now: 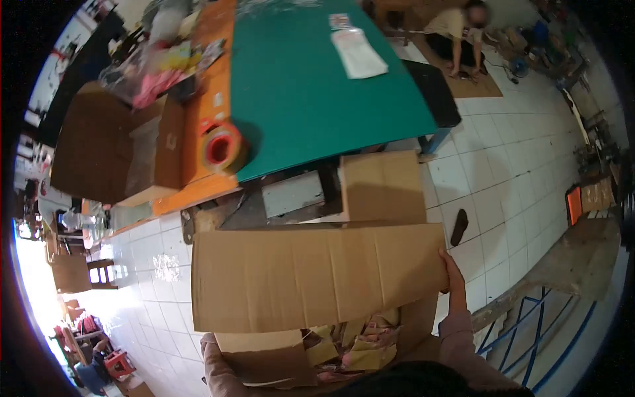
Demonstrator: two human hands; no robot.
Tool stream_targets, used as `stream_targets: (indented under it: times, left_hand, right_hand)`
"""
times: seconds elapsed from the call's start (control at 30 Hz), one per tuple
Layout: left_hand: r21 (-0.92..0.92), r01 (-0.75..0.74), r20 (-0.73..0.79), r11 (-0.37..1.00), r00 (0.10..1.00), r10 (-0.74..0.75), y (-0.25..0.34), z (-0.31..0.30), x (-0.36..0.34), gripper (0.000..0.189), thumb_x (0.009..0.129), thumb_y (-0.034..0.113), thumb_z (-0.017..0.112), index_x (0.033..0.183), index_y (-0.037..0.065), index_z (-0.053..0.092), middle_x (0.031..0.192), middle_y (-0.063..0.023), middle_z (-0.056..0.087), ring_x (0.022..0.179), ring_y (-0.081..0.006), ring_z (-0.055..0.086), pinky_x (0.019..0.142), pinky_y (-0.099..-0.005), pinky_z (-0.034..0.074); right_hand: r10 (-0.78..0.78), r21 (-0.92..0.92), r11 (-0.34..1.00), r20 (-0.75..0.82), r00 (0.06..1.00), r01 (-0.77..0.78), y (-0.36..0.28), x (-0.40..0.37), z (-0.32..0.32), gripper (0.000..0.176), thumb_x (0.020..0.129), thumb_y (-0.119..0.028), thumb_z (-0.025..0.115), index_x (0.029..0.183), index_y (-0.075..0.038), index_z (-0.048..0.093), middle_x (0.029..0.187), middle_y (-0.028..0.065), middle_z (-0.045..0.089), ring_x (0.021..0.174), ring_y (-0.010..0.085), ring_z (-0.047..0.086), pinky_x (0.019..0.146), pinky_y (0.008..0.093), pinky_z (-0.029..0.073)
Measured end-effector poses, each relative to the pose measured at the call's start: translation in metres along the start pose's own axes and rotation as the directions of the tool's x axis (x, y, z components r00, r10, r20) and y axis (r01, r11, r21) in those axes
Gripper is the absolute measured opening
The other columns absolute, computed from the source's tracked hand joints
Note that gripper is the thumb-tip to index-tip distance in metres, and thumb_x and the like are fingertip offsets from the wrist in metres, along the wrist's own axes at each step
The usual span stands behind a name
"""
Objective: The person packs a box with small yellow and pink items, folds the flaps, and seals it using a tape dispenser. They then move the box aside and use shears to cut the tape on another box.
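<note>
Your right hand (454,270) has its fingers closed on the edge of the wide flap (317,278); you can't tell your hidden left hand's grip. The open carton (419,325), holding wrapped pieces (370,347), is directly before you.

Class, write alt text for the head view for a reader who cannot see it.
The wearer's right hand touches the edge of an open box with yellow and pink pieces inside; the left sleeve is beside it. Beyond are a green table, a tape roll and another person, crouching.
</note>
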State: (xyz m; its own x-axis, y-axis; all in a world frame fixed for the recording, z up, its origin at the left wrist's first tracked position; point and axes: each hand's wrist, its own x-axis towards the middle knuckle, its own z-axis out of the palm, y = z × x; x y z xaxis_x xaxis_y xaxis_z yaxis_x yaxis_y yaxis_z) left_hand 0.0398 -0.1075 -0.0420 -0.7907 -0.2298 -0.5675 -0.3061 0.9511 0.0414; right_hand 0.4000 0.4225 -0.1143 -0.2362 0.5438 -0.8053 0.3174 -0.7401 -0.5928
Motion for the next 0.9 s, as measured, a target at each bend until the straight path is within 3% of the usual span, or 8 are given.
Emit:
stream_targets:
  times: [0.3, 0.47, 0.53, 0.63, 0.7, 0.8, 0.83, 0.9]
  left_hand:
    - [0.136, -0.129, 0.123, 0.982, 0.986, 0.112, 0.183, 0.141, -0.070, 0.055, 0.083, 0.052, 0.045, 0.122, 0.012, 0.050, 0.120, -0.0115, 0.054, 0.114, -0.0230, 0.050, 0.088, -0.0322, 0.043]
    - [0.222, -0.118, 0.185, 0.968, 0.980, 0.077, 0.229, 0.197, -0.084, 0.054, 0.083, 0.051, 0.046, 0.122, 0.013, 0.051, 0.120, -0.0107, 0.055, 0.113, -0.0220, 0.051, 0.088, -0.0318, 0.043]
    - [0.248, -0.101, 0.216, 0.963, 0.975, 0.046, 0.240, 0.212, -0.093, 0.054, 0.083, 0.051, 0.046, 0.122, 0.014, 0.051, 0.120, -0.0104, 0.055, 0.113, -0.0216, 0.051, 0.088, -0.0317, 0.044]
    - [0.286, -0.053, 0.228, 0.957, 0.974, -0.014, 0.254, 0.210, -0.107, 0.053, 0.083, 0.051, 0.047, 0.122, 0.014, 0.051, 0.120, -0.0099, 0.055, 0.113, -0.0210, 0.051, 0.087, -0.0314, 0.044]
    - [0.324, -0.017, 0.242, 0.946, 0.968, -0.065, 0.263, 0.208, -0.119, 0.053, 0.083, 0.051, 0.047, 0.122, 0.015, 0.051, 0.120, -0.0096, 0.055, 0.113, -0.0206, 0.051, 0.087, -0.0312, 0.044]
    - [0.356, 0.059, 0.247, 0.933, 0.956, -0.155, 0.247, 0.218, -0.129, 0.053, 0.083, 0.050, 0.047, 0.122, 0.015, 0.052, 0.120, -0.0091, 0.055, 0.113, -0.0200, 0.051, 0.087, -0.0310, 0.044]
    - [0.147, 0.001, 0.333, 0.989, 0.942, -0.050, 0.186, 0.276, -0.073, 0.051, 0.086, 0.046, 0.045, 0.127, 0.017, 0.045, 0.123, -0.0112, 0.052, 0.117, -0.0217, 0.048, 0.088, -0.0333, 0.043]
    - [0.272, -0.104, 0.350, 0.957, 0.937, 0.003, 0.181, 0.295, -0.074, 0.052, 0.086, 0.049, 0.039, 0.120, 0.012, 0.051, 0.122, -0.0129, 0.053, 0.116, -0.0243, 0.048, 0.090, -0.0342, 0.042]
  right_hand:
    - [-0.115, 0.136, 0.982, -0.115, 0.987, 0.130, -0.005, 0.032, -0.247, 0.069, 0.078, -0.050, 0.059, 0.124, 0.000, 0.045, 0.119, 0.0141, 0.052, 0.107, 0.0258, 0.049, 0.090, 0.0364, 0.039]
    - [-0.151, 0.153, 0.976, -0.035, 0.988, 0.155, -0.062, 0.043, -0.279, 0.071, 0.078, -0.052, 0.058, 0.125, 0.000, 0.044, 0.121, 0.0116, 0.051, 0.108, 0.0255, 0.049, 0.091, 0.0345, 0.038]
    - [-0.239, -0.131, 0.968, -0.194, 0.951, 0.216, -0.057, 0.089, -0.305, 0.074, 0.078, -0.053, 0.057, 0.127, 0.001, 0.042, 0.125, 0.0134, 0.047, 0.110, 0.0267, 0.048, 0.094, 0.0356, 0.037]
    - [-0.015, -0.134, 0.991, 0.037, 0.999, 0.019, -0.096, 0.091, -0.293, 0.079, 0.077, -0.054, 0.058, 0.128, 0.003, 0.039, 0.129, 0.0159, 0.043, 0.112, 0.0283, 0.047, 0.096, 0.0361, 0.035]
    - [-0.024, -0.252, 0.967, 0.004, 1.000, 0.024, -0.098, 0.114, -0.302, 0.081, 0.076, -0.054, 0.059, 0.129, 0.004, 0.038, 0.129, 0.0172, 0.043, 0.112, 0.0286, 0.047, 0.095, 0.0358, 0.036]
    - [-0.009, -0.389, 0.921, 0.021, 1.000, 0.016, -0.132, 0.136, -0.282, 0.083, 0.074, -0.055, 0.061, 0.127, 0.005, 0.040, 0.127, 0.0190, 0.045, 0.112, 0.0285, 0.048, 0.094, 0.0356, 0.037]
    - [0.022, -0.419, 0.908, 0.027, 0.999, -0.009, -0.144, 0.131, -0.281, 0.083, 0.073, -0.055, 0.062, 0.126, 0.005, 0.042, 0.125, 0.0195, 0.047, 0.111, 0.0281, 0.048, 0.093, 0.0356, 0.037]
    - [-0.017, -0.472, 0.881, 0.005, 1.000, 0.017, -0.159, 0.138, -0.276, 0.080, 0.072, -0.054, 0.063, 0.123, 0.005, 0.045, 0.123, 0.0194, 0.049, 0.112, 0.0275, 0.048, 0.093, 0.0353, 0.037]
